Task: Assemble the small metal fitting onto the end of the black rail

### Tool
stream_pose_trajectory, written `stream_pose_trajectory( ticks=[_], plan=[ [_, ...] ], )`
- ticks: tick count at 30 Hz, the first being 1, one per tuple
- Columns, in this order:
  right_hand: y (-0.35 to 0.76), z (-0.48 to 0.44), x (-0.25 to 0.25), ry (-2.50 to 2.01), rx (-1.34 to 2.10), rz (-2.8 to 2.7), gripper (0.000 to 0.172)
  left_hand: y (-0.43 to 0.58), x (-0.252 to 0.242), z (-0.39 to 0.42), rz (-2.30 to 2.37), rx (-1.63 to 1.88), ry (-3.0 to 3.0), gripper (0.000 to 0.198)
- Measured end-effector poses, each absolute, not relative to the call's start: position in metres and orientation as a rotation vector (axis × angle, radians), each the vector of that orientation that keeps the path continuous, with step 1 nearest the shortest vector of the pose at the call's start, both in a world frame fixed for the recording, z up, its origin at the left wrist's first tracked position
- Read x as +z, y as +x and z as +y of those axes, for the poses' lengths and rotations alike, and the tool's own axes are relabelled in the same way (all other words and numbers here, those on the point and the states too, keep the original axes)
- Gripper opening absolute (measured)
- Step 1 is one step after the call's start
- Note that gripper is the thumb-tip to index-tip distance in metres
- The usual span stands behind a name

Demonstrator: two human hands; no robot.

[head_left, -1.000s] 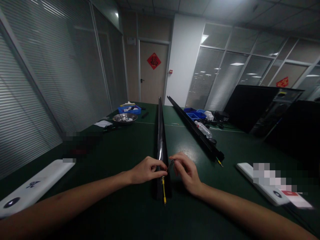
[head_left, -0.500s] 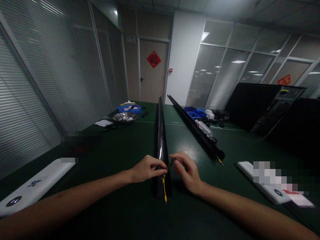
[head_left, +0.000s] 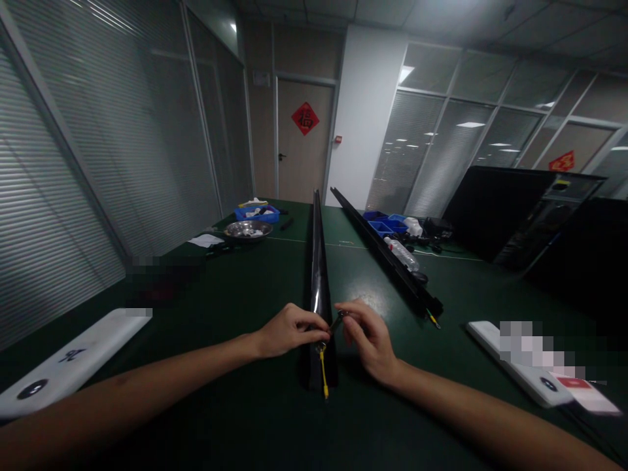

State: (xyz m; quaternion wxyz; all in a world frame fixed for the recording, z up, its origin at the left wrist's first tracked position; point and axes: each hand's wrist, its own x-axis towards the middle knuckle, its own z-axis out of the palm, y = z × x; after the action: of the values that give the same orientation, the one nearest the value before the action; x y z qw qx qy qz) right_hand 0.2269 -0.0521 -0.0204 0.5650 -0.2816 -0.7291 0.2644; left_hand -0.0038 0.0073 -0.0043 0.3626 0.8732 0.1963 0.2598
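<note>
A long black metal rail [head_left: 318,271] lies lengthwise in front of me, and both hands are at its near end. My left hand [head_left: 293,332] is closed in a pinch over the rail, at the lower end of a small, slim metal tool that looks like a wrench [head_left: 336,322]. The fingers of my right hand [head_left: 369,337] close on the tool's upper end, just right of the rail. Below my left fingertips a short yellow wire [head_left: 324,376] hangs along the rail's end. The fingertips hide where tool and rail meet.
A second black rail [head_left: 387,255] lies diagonally on the green table [head_left: 265,281], beside a plastic bottle [head_left: 403,254] and blue bins [head_left: 380,227]. A metal bowl [head_left: 248,230] stands at the far left. White devices lie at left [head_left: 73,360] and right [head_left: 520,366].
The view has shifted slightly. Both hands stay at the rail's near end with the small tool between them, almost unmoved.
</note>
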Motion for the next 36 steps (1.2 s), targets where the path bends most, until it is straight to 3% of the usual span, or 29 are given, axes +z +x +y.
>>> stream_pose_trajectory(
  ticks=[36],
  plan=[
    [0.2284, -0.0518, -0.02, -0.661, 0.623, -1.755, 0.021, -0.0019, -0.0006, 0.0059, 0.553, 0.605, 2.301, 0.025]
  ],
)
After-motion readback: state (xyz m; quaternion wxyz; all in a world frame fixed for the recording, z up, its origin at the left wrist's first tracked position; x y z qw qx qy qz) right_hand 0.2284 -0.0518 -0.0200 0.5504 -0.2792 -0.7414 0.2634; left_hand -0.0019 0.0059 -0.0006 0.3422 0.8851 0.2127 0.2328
